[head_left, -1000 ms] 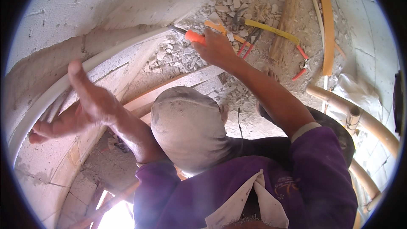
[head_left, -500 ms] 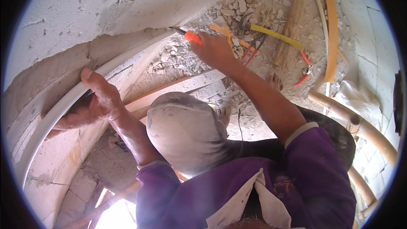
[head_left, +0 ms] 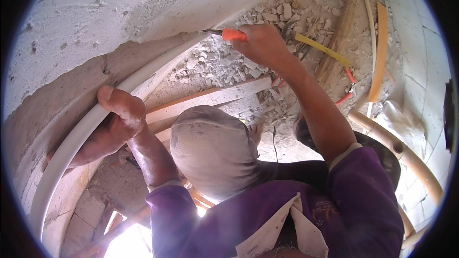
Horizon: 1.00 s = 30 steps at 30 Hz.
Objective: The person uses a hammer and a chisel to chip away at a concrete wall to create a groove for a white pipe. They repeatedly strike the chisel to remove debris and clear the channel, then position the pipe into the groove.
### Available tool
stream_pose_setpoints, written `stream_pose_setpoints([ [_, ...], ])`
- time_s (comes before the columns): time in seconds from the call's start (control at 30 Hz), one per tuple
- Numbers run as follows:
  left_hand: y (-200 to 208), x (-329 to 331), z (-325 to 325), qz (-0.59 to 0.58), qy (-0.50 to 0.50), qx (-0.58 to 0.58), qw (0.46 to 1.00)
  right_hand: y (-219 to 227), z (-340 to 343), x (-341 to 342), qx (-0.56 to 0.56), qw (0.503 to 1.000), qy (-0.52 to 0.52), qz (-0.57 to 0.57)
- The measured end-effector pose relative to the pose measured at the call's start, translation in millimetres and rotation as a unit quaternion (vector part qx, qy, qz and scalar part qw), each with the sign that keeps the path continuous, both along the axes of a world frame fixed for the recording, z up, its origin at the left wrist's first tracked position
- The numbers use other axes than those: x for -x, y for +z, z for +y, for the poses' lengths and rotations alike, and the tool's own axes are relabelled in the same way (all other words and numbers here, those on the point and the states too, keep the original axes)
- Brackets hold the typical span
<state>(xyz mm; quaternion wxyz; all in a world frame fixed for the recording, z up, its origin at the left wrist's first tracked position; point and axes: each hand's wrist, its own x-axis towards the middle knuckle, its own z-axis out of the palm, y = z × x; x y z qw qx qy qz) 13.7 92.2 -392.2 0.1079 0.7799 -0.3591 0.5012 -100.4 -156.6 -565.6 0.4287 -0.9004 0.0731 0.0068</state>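
My left hand (head_left: 112,126) is wrapped round a bent white plastic pipe (head_left: 76,138), thumb on top and fingers beneath. The pipe runs up along the broken lower edge of a pale wall (head_left: 86,24). My right hand (head_left: 264,43) grips an orange-handled tool (head_left: 234,34) with a dark metal end. Its tip meets the wall edge close to the pipe's far end; the tool's exact kind cannot be made out. Beyond that hand, a yellow-handled hammer (head_left: 322,50) lies on the rubble, with red-handled pliers (head_left: 351,86) near its grip end.
Broken rubble (head_left: 215,59) covers the floor by the wall. A wooden plank (head_left: 210,98) lies across it near my knee (head_left: 213,148). To the right are an orange-brown strip (head_left: 379,52), a thin pale pipe (head_left: 369,24), clear plastic (head_left: 399,119) and bamboo poles (head_left: 406,153).
My right hand and the orange-handled tool appear slightly further right and higher. My left hand still holds the pipe. The whole view has shifted a little.
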Motion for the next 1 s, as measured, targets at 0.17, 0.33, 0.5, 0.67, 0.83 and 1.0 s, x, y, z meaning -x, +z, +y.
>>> stream_pose_setpoints([
  [0.17, 4, 0, -2, -0.010, 0.005, -0.038, 0.999, -21, 1, 2, 0.065, 0.998, 0.027, -0.004],
  [0.33, 7, -2, -10, -0.036, 0.010, -0.036, 0.999, -16, -14, -22, 0.090, 0.990, 0.085, 0.064],
  [0.5, 7, 1, -15, -0.066, 0.075, -0.005, 0.995, 4, -17, -23, -0.032, 0.986, 0.035, 0.162],
  [0.67, 6, 1, -14, -0.055, 0.061, -0.012, 0.997, -19, 21, 23, -0.008, 0.996, -0.068, 0.060],
  [0.83, 3, -5, -12, -0.064, 0.039, 0.021, 0.997, -30, 39, 25, 0.027, 0.995, -0.099, -0.013],
  [1.0, 6, -13, -11, -0.018, -0.050, 0.020, 0.998, -8, 3, -12, 0.045, 0.988, 0.067, 0.133],
])
